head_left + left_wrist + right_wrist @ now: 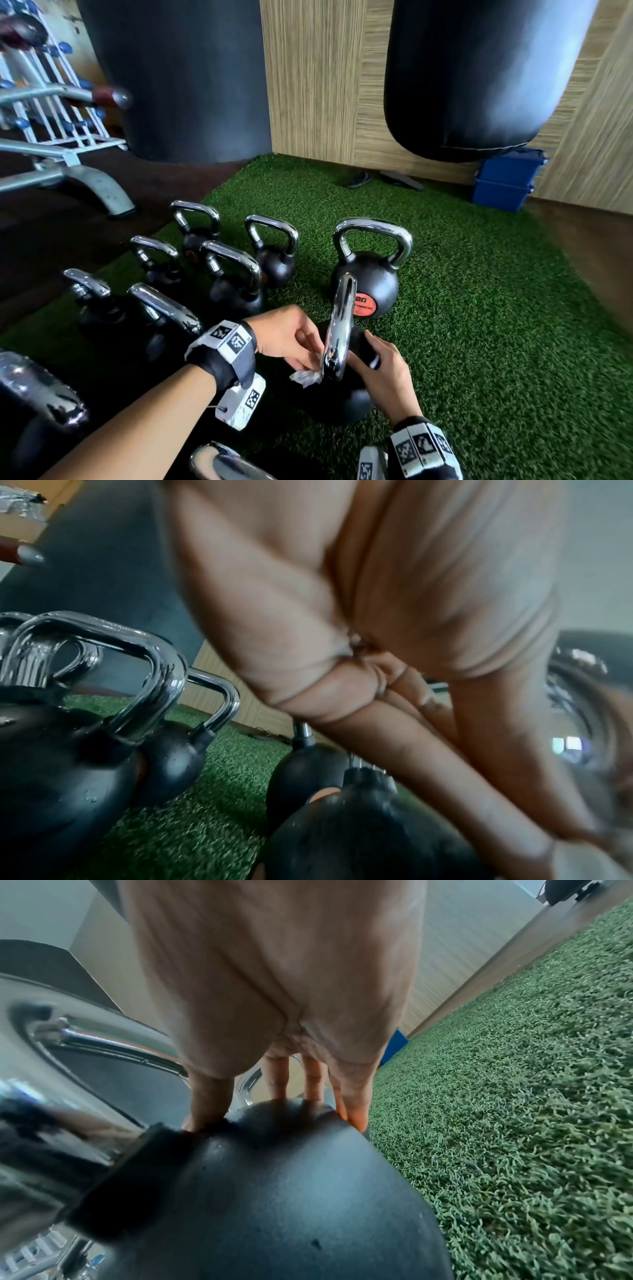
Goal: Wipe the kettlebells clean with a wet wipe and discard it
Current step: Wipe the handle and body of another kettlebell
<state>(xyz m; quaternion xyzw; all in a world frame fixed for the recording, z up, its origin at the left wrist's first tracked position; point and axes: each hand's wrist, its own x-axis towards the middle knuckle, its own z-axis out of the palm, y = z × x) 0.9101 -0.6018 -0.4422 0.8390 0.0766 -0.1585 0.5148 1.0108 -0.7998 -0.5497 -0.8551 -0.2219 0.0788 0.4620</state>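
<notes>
A black kettlebell (346, 401) with a chrome handle (339, 329) stands on the green turf in front of me. My left hand (294, 339) pinches a crumpled white wet wipe (306, 377) against the handle's left side, low down. From the right, my right hand (383, 366) cups the shoulder of the ball. In the right wrist view the thumb and fingers (349, 1104) straddle the top of the black ball (291, 1191) beside the handle's base. The left wrist view shows mostly my left palm (377, 615) above the ball (359, 818); the wipe is a blur there.
A kettlebell marked 20 (371, 284) stands just behind. Several more kettlebells (233, 274) crowd the left side. Two black punching bags (178, 75) (479, 75) hang ahead, with a blue box (505, 181) by the wall and a weight rack (51, 113) at far left. Turf (479, 325) stretches right.
</notes>
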